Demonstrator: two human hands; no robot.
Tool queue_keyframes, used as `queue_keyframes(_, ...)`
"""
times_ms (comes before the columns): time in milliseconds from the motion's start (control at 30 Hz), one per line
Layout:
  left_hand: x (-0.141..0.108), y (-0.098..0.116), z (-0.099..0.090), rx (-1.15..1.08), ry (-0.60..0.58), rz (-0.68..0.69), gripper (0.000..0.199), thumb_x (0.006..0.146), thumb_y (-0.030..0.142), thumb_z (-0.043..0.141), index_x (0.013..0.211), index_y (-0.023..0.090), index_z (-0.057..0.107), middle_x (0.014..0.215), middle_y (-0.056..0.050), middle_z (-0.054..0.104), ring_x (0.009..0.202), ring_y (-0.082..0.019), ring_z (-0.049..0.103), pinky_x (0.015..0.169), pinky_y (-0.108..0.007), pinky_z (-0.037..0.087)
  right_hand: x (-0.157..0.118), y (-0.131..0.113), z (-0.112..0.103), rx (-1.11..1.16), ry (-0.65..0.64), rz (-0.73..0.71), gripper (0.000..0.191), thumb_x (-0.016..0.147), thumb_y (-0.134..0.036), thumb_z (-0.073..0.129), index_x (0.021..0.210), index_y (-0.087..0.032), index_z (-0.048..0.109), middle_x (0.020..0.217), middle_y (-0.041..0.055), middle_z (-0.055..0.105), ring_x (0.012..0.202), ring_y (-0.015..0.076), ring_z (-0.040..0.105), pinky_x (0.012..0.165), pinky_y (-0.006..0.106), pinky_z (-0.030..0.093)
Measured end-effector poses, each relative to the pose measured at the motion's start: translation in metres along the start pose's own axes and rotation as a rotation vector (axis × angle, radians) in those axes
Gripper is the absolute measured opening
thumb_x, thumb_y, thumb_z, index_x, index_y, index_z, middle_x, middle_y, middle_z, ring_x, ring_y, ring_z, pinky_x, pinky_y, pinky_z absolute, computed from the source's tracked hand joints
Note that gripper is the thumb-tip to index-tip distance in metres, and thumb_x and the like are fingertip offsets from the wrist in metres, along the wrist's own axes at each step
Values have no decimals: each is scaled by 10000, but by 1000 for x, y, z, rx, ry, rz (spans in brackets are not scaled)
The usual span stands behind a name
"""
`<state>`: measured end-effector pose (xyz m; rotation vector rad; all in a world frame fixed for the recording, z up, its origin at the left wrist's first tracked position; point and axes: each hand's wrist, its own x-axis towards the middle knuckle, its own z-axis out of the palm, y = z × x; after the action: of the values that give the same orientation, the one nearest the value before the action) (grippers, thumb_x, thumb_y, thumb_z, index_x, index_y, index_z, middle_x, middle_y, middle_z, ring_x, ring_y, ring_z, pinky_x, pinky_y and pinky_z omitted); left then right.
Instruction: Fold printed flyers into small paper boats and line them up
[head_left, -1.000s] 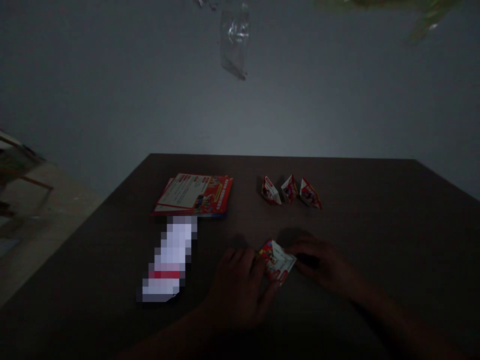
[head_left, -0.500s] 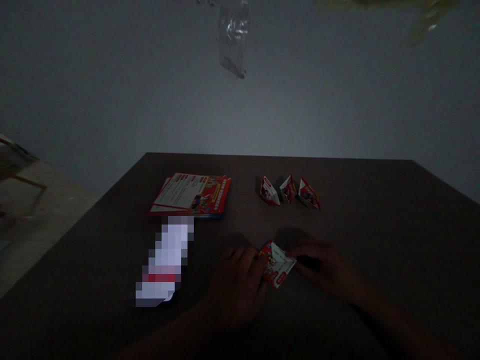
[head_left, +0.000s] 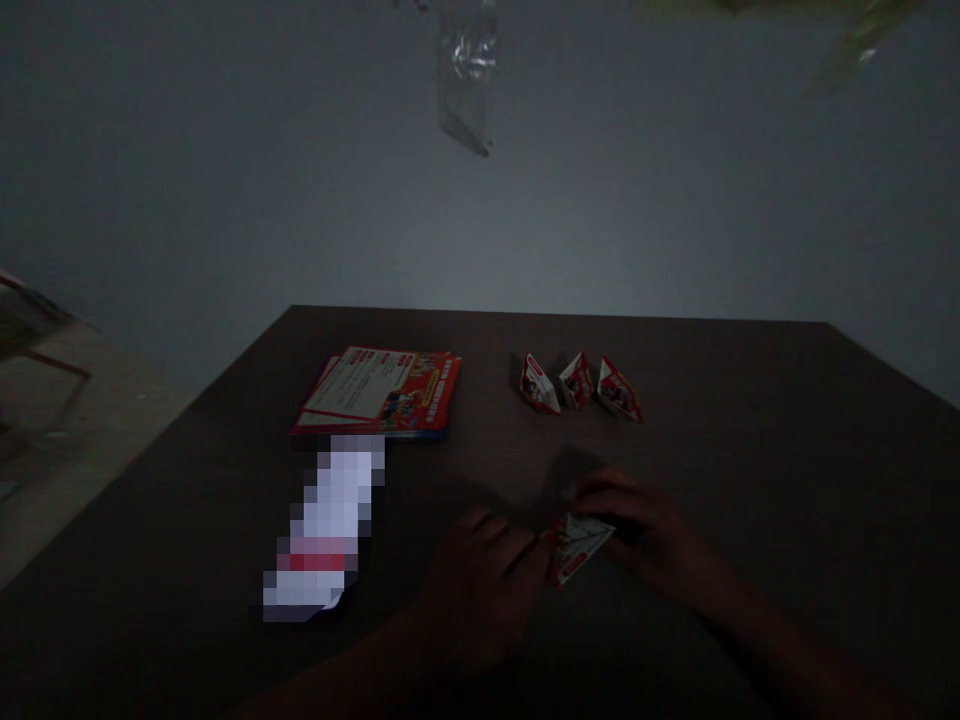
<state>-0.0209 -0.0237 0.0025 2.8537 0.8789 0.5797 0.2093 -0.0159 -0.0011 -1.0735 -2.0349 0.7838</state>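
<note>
Between my two hands, just above or on the table, is a folded piece of printed paper (head_left: 579, 547), red and white with creases. My left hand (head_left: 491, 580) pinches its left edge, thumb and fingers closed. My right hand (head_left: 645, 525) curls round the upper right corner of the paper, its fingertips on it. Beyond the hands stand three small folded paper pieces in a row: a left one (head_left: 539, 385), a middle one (head_left: 577, 382) and a right one (head_left: 619, 390). They are red and white like the held one.
A stack of printed red and white sheets (head_left: 375, 388) lies at the back left of the dark table (head_left: 750, 400). In front of it is a bright, pixelated phone-like object (head_left: 330, 525). A clear plastic bag (head_left: 468, 80) hangs on the wall behind.
The folded paper has shifted slightly right and its outline has narrowed to a triangle. My left hand has moved right with it, and the right hand's fingers have lifted a little.
</note>
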Motion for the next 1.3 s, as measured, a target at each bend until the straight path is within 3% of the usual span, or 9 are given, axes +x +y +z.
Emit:
queue_keyframes(100, 2, 0, 1, -56, 17, 29, 206, 874, 159, 455, 1041, 146, 573, 814, -31, 657, 695, -146, 560, 648, -307, 383, -1, 1, 1, 28, 13, 10, 180, 795, -110, 574, 925, -221, 630, 1057, 99, 635, 962, 205, 627, 772, 310, 515)
queue_keyframes(300, 1, 2, 0, -260, 24, 15, 141, 852, 130, 439, 931, 143, 555, 804, -36, 649, 712, -145, 564, 698, -313, 388, -4, -1, 5, 154, 19, 35, 153, 828, -135, 565, 956, -217, 580, 958, 80, 661, 980, 211, 615, 838, 340, 496)
queue_keyframes(400, -2, 2, 0, -307, 9, 34, 130, 838, 106, 457, 925, 146, 545, 874, -53, 644, 797, -158, 562, 763, -323, 393, -4, -6, 4, 163, 23, 136, 123, 847, -174, 560, 956, -207, 607, 920, 63, 663, 879, 189, 639, 775, 302, 513)
queue_keyframes(500, -4, 0, 2, -310, 44, 54, 87, 806, 88, 485, 843, 152, 531, 869, -54, 633, 801, -164, 549, 768, -332, 399, -2, -11, 2, 202, 8, 141, 145, 867, -169, 522, 964, -202, 624, 860, 50, 658, 772, 159, 640, 686, 266, 522)
queue_keyframes(667, -3, -1, -1, -200, 148, -62, 113, 823, 70, 492, 883, 150, 545, 894, -54, 622, 780, -160, 538, 757, -329, 412, -3, -8, 1, 170, -7, 111, 257, 853, -119, 500, 1054, -214, 628, 936, 66, 655, 821, 162, 638, 678, 263, 532)
queue_keyframes(800, 0, 2, -1, -13, 103, -24, 282, 868, 137, 515, 1142, 201, 542, 1080, -78, 581, 942, -212, 526, 808, -357, 418, -9, 0, 4, 71, -2, 147, 391, 847, -137, 528, 1225, -239, 537, 969, 58, 668, 803, 159, 646, 680, 272, 543)
queue_keyframes(967, 3, 3, 7, -38, -24, 48, 160, 901, 180, 491, 1033, 160, 580, 1039, -51, 610, 946, -198, 520, 851, -359, 413, -8, 6, 7, 12, -14, 53, 451, 860, -174, 555, 1290, -287, 478, 1126, 65, 644, 1002, 192, 625, 838, 328, 529)
queue_keyframes(1100, 2, 1, 10, -32, -17, 4, 124, 904, 162, 484, 975, 155, 585, 969, -38, 621, 883, -185, 524, 797, -344, 420, -7, 6, 3, -70, -15, 24, 408, 855, -162, 555, 1245, -277, 524, 1215, 87, 590, 1095, 212, 585, 881, 343, 518)
queue_keyframes(1300, 4, 2, 8, -62, -50, -78, 141, 879, 181, 526, 1006, 170, 585, 963, -42, 618, 884, -196, 538, 801, -349, 432, -9, -1, -13, -120, -102, 14, 284, 868, -143, 532, 1128, -241, 589, 1072, 80, 643, 981, 182, 614, 835, 318, 520)
